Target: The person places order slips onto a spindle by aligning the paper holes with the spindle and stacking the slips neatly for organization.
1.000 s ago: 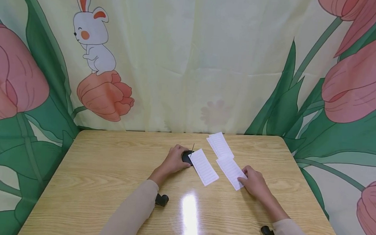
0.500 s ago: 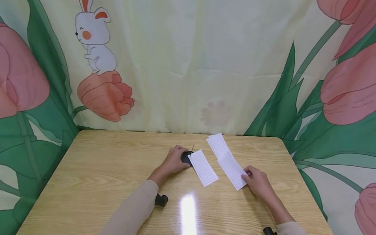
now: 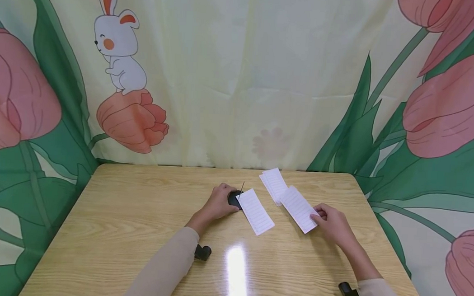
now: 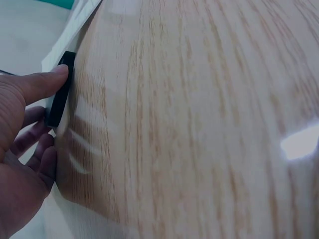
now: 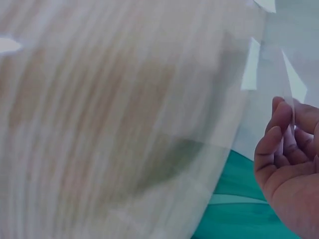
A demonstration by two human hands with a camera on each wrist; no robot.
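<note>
And the right hand [image 3: 332, 224] has just shifted outward, drawing the held slip [image 3: 297, 208] further right and baring more of the far slips [image 3: 274, 184]; its top corner overlaps them in the head view, but touching or hovering, there's no telling. Likely, then, one slip is being parted from the rest. Thumb and fingers pinch it by the lower right side. Over on the other side, no change: the left hand [image 3: 218, 202] stays curled round the black base [image 3: 234, 200], clasping its rim. The thin spike [image 3: 242, 187] rises there, and a second slip [image 3: 255, 212] overlaps the base; whether its corner is pierced is too small to tell. Now the room: the far slips lie close to the far edge of the tabletop [image 3: 134, 232], the curtain [image 3: 212, 83] just behind, so that way looks tight. A narrow gap divides second slip from held slip; leftward and toward the person, space runs wide.
</note>
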